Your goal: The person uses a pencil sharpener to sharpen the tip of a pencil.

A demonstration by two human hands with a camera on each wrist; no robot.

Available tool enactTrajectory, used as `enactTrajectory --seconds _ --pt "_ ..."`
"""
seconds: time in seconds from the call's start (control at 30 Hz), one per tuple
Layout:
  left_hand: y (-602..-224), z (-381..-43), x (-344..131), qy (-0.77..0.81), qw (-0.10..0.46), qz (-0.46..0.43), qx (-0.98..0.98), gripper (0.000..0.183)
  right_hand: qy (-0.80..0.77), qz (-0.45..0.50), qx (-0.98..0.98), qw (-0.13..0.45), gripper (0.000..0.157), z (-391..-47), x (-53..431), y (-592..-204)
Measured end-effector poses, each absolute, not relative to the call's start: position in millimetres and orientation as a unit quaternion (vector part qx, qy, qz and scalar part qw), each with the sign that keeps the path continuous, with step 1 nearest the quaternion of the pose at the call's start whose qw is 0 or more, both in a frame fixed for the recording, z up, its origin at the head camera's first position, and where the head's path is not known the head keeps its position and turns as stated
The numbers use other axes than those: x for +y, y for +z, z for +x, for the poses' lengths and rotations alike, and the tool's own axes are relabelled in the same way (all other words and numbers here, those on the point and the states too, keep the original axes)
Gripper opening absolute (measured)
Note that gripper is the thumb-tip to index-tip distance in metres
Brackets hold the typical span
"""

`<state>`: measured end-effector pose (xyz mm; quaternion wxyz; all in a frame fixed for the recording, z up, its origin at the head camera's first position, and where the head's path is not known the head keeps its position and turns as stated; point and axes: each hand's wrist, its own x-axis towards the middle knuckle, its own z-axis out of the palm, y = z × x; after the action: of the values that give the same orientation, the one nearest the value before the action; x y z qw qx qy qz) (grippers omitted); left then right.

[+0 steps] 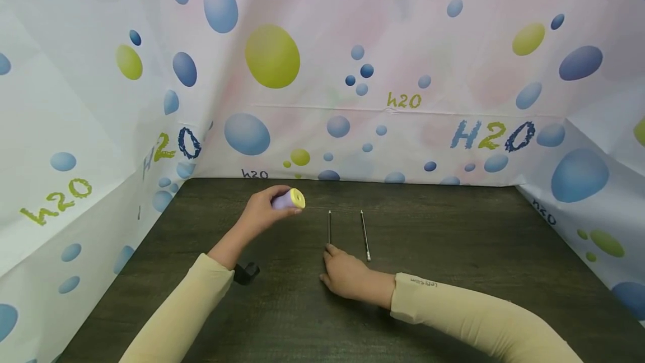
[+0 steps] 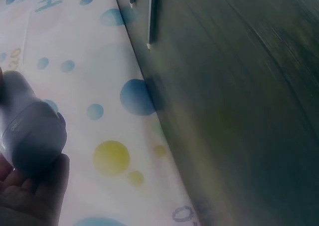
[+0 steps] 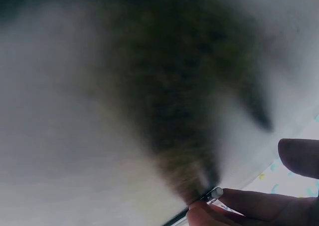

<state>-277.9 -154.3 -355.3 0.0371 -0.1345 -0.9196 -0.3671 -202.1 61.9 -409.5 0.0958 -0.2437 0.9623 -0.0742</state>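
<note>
My left hand (image 1: pixel 264 207) grips a lilac cylinder (image 1: pixel 282 200) with a round yellow end that has a small hole, which looks like a pencil sharpener. In the left wrist view the sharpener (image 2: pixel 35 131) shows dark and rounded, held above the table between thumb and fingers. My right hand (image 1: pixel 347 274) touches the near end of a dark pencil (image 1: pixel 330 227) lying on the table. Up close in the right wrist view, fingertips (image 3: pixel 244 201) rest at that pencil's pale end (image 3: pixel 216 192), with the thumb apart. A second dark pencil (image 1: pixel 365 235) lies to its right.
The dark wooden table (image 1: pixel 453 240) is bounded behind and at the sides by a white sheet (image 1: pixel 322 71) printed with blue and green bubbles and "H2O". Beside my left cuff sits a small black object (image 1: pixel 247 273).
</note>
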Motion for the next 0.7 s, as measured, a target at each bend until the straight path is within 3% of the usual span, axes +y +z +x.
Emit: enactTrajectory --seconds 0.7 --pt "-365 -302 -159 -0.415 -0.013 -0.107 -0.903 0.069 -0.081 -0.234 0.964 0.098 0.056 -203 60 -409"
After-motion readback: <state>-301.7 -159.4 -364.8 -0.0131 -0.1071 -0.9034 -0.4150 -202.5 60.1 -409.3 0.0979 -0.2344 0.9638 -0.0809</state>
